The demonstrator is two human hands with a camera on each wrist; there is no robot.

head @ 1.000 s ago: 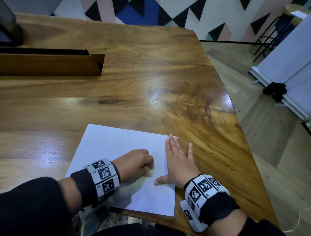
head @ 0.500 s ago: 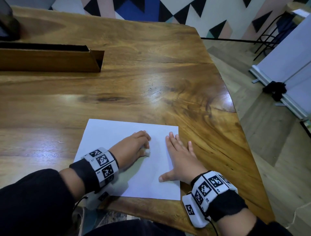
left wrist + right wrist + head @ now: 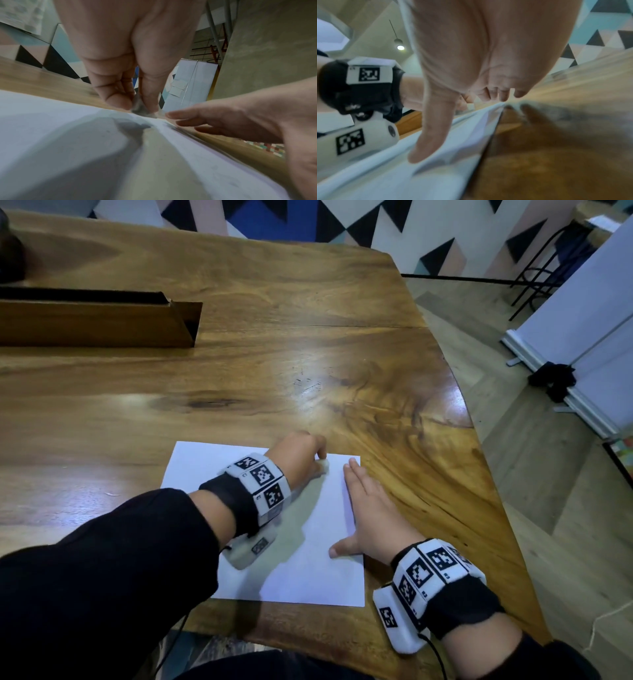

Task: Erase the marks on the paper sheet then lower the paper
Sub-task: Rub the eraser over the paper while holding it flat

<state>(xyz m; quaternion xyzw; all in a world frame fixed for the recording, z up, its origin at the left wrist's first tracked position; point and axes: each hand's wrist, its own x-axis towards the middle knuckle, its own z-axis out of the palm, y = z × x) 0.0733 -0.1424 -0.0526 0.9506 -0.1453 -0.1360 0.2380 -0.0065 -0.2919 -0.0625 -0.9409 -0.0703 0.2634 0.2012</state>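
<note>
Presently the left hand is curled, thumb and fingertips pinching a small pale eraser whose lower face touches the paper sheet near its far edge. Just to its right, the right hand lies flat with fingers straight and together, pressing the sheet's right margin, thumb splayed onto the paper and outer fingers lapping onto the table. The sheet extends from the eraser back toward the body, long axis running near-to-far, so any remaining strokes lie nearer than the eraser; the left hand is the closer one to do them. Marks themselves: too faint to make out, apart from greyish smudging under the eraser in the left wrist view. Materials: eraser soft, rounded, grey-soiled; paper thin, white, matte, slightly rippled beside the thumb; table glossy varnished wood, likely slippery under the sheet.
</note>
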